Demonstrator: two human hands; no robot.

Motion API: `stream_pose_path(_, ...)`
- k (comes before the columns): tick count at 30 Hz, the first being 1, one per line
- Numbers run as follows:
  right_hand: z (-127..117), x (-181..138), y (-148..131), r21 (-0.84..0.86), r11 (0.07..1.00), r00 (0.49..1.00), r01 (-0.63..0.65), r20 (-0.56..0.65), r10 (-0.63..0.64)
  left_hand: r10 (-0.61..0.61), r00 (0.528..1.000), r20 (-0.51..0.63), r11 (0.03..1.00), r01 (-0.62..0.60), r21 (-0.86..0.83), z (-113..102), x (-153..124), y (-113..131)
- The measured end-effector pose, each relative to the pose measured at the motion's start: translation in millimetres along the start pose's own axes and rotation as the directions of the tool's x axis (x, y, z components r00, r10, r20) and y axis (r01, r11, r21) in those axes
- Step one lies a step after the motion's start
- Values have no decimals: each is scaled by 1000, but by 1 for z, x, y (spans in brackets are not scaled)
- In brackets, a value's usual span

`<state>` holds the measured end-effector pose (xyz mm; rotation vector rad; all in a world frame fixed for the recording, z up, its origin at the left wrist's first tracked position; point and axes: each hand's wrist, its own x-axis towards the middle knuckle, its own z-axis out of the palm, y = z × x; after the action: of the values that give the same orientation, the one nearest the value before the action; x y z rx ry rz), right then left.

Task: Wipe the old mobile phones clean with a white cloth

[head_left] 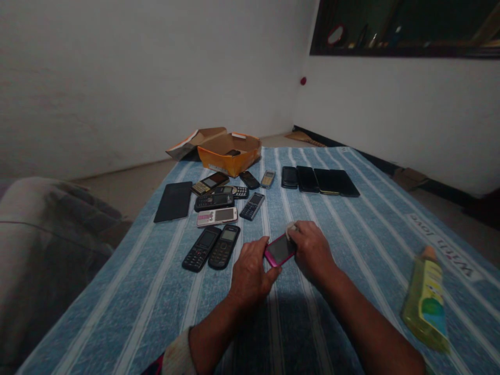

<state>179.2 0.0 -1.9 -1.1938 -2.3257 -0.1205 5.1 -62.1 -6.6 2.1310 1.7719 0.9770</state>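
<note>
My left hand grips the near end of a pink phone, held just above a blue striped cloth. My right hand is closed at the phone's far end and pinches a small white wad against its upper corner. The phone's dark screen faces up. Both hands sit near the middle of the cloth.
Several old keypad phones lie left of my hands, with a dark tablet beyond. A row of black smartphones lies further back. An orange cardboard box stands at the far edge. A yellow-green bottle lies at right.
</note>
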Motion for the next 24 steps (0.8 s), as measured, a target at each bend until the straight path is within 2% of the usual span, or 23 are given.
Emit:
stream_pose_path(3,0,-2,4,-5,999,999,-36,-17,36,4,1000,3,1000,-4,0,1,0,0)
stream_pose_path(9,0,-4,-9,32,997,997,73,29,-74,7,1000,6,1000,-7,1,1,-1,-1)
stream_pose_path(15,-2,-8,8,48,999,1000,11,20,-12,-3,1000,3,1000,3,-1,2,-1,-2)
stream_pose_path(17,0,-15,5,64,997,999,48,15,-49,-3,1000,3,1000,3,-3,2,-1,-3)
stream_pose_path(21,6,-31,-18,60,973,974,223,-65,-219,12,1000,-5,1000,-12,0,4,-1,-6)
stream_pose_path(24,9,-37,-33,44,959,956,279,-100,-274,39,999,-12,999,-39,5,5,-1,-8)
